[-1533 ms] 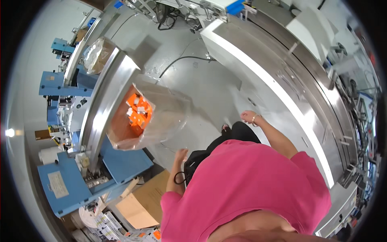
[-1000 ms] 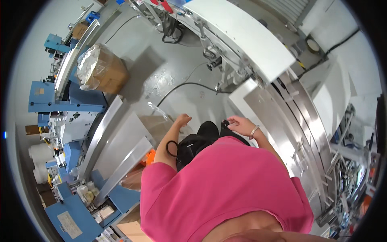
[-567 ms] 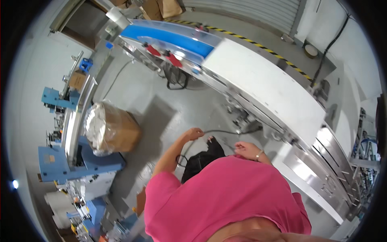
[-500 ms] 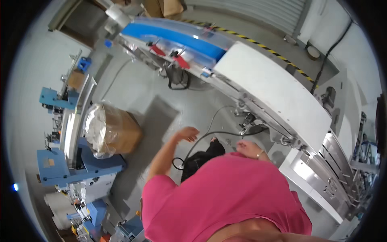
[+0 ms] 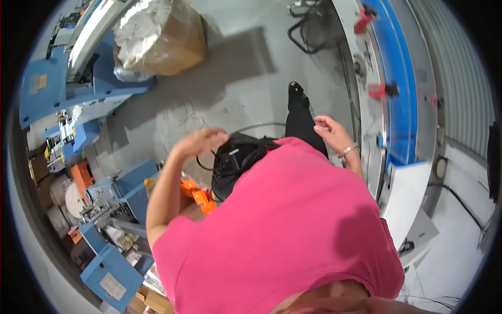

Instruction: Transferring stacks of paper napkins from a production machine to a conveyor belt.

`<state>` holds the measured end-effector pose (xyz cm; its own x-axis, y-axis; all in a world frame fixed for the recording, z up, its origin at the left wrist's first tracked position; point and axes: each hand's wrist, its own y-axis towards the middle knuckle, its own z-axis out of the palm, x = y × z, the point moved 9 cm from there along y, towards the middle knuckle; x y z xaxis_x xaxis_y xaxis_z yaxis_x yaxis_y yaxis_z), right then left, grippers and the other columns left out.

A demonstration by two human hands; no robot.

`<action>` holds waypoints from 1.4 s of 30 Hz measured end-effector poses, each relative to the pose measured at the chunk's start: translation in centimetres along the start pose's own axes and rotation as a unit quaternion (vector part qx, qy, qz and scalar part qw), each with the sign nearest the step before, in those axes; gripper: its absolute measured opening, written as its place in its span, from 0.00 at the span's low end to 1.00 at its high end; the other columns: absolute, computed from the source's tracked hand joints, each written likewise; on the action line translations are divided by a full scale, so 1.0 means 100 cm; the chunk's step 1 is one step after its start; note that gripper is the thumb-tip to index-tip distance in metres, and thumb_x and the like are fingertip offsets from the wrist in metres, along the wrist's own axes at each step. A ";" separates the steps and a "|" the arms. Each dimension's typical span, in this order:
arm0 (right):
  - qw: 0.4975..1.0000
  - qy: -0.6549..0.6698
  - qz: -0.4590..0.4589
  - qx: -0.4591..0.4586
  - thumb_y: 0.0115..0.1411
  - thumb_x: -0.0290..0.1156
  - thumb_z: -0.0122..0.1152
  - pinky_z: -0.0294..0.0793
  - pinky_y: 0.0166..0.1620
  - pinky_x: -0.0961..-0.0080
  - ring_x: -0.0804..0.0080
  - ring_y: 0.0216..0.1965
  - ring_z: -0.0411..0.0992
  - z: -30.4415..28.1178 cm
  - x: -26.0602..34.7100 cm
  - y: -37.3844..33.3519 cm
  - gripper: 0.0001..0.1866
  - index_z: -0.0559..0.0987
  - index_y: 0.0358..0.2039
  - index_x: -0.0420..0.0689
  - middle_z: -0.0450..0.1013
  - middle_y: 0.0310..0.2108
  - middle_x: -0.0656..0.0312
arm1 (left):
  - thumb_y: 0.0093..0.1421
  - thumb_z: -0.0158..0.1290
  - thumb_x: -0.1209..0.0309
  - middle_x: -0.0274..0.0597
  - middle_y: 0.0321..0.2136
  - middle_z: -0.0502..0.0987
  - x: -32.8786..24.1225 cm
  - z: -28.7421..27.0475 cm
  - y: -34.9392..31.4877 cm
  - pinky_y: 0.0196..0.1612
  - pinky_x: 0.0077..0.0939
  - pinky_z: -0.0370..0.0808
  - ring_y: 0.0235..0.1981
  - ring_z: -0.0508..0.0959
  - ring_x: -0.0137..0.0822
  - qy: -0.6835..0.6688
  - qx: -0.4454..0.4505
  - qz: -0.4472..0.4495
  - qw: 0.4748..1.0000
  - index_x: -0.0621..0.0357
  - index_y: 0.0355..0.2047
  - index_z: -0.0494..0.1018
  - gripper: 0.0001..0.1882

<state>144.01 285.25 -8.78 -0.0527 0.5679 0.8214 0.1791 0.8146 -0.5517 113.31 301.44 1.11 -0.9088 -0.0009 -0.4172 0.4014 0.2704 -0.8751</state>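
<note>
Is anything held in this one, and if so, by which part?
Nothing visible is held: the left hand and the right hand both look empty.

The person has two bare hands, one left hand (image 5: 201,142) and one right hand (image 5: 335,134), and one silvery metal bracelet (image 5: 348,150) at three o'clock. One bright blue conveyor belt (image 5: 405,99) runs at two o'clock, with two red brackets (image 5: 377,90) beside it. One brown, plastic-draped cardboard box (image 5: 184,55) sits at eleven. The glossy orange pieces (image 5: 201,197) at eight cannot be counted.
</note>
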 end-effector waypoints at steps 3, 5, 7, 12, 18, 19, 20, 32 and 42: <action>0.999 -0.004 -0.025 0.032 0.58 0.35 0.60 0.71 0.48 0.78 0.74 0.43 0.73 -0.010 0.064 0.081 0.19 0.74 0.48 0.42 0.75 0.41 0.59 | 0.65 0.43 0.50 0.51 0.37 0.78 0.015 -0.030 0.025 0.45 0.31 0.71 0.40 0.76 0.37 0.014 -0.120 0.041 0.992 0.63 0.45 0.72 0.26; 0.997 0.013 -0.060 0.050 0.58 0.37 0.60 0.72 0.47 0.76 0.72 0.43 0.74 -0.017 0.097 0.142 0.19 0.74 0.48 0.43 0.76 0.41 0.58 | 0.65 0.42 0.50 0.44 0.29 0.76 0.042 -0.065 0.045 0.40 0.29 0.70 0.33 0.74 0.34 -0.064 -0.162 -0.045 0.984 0.64 0.43 0.72 0.26; 0.992 -0.055 -0.102 0.043 0.57 0.40 0.59 0.73 0.47 0.72 0.67 0.43 0.74 -0.020 0.142 0.203 0.20 0.74 0.48 0.43 0.75 0.42 0.55 | 0.67 0.37 0.49 0.38 0.31 0.76 0.047 -0.098 0.055 0.41 0.26 0.70 0.35 0.72 0.29 -0.210 -0.245 0.053 0.945 0.65 0.44 0.73 0.28; 0.970 -0.120 -0.173 0.126 0.57 0.43 0.57 0.73 0.46 0.68 0.59 0.40 0.75 0.005 0.289 0.317 0.21 0.73 0.47 0.44 0.76 0.40 0.52 | 0.65 0.34 0.41 0.34 0.34 0.76 0.084 -0.116 0.081 0.39 0.22 0.68 0.34 0.72 0.30 -0.406 -0.253 -0.086 0.874 0.59 0.46 0.75 0.34; 0.927 -0.126 -0.209 0.284 0.58 0.38 0.59 0.73 0.49 0.75 0.70 0.44 0.75 0.053 0.416 0.394 0.19 0.74 0.47 0.42 0.77 0.42 0.57 | 0.64 0.46 0.58 0.41 0.34 0.78 0.028 -0.287 0.089 0.32 0.22 0.71 0.29 0.76 0.30 -0.625 -0.257 0.109 0.729 0.63 0.46 0.71 0.20; 0.913 -0.112 -0.191 0.342 0.59 0.35 0.59 0.72 0.48 0.77 0.75 0.43 0.73 0.077 0.416 0.406 0.18 0.74 0.48 0.41 0.75 0.41 0.60 | 0.62 0.50 0.66 0.42 0.35 0.79 0.033 -0.299 0.091 0.31 0.20 0.71 0.29 0.76 0.29 -0.624 -0.260 0.105 0.729 0.62 0.47 0.72 0.16; 0.899 -0.101 -0.169 0.392 0.60 0.33 0.59 0.71 0.47 0.79 0.79 0.42 0.71 0.096 0.415 0.416 0.17 0.74 0.48 0.41 0.74 0.41 0.63 | 0.59 0.52 0.71 0.41 0.38 0.78 0.036 -0.306 0.098 0.33 0.20 0.71 0.31 0.76 0.28 -0.618 -0.235 0.101 0.743 0.63 0.48 0.71 0.17; 0.691 -0.285 -0.311 0.587 0.49 0.28 0.59 0.73 0.43 0.66 0.59 0.37 0.74 0.169 0.495 0.489 0.16 0.75 0.40 0.40 0.75 0.34 0.53 | 0.45 0.60 0.81 0.32 0.48 0.70 -0.047 -0.409 0.093 0.44 0.19 0.70 0.46 0.71 0.26 -0.582 -0.209 0.059 0.784 0.59 0.56 0.66 0.34; 0.546 -0.395 -0.329 0.662 0.46 0.23 0.57 0.75 0.40 0.66 0.58 0.34 0.76 0.164 0.541 0.532 0.15 0.74 0.38 0.41 0.76 0.30 0.54 | 0.41 0.66 0.68 0.35 0.38 0.79 -0.101 -0.417 0.102 0.43 0.24 0.69 0.34 0.70 0.28 -0.528 -0.401 -0.063 0.746 0.56 0.43 0.78 0.26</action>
<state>134.60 361.23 3.99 -0.1785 -0.4516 0.8742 -0.9729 -0.0519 -0.2254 121.81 344.40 6.62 -0.1683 -0.7178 -0.6755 -0.2602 0.6934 -0.6720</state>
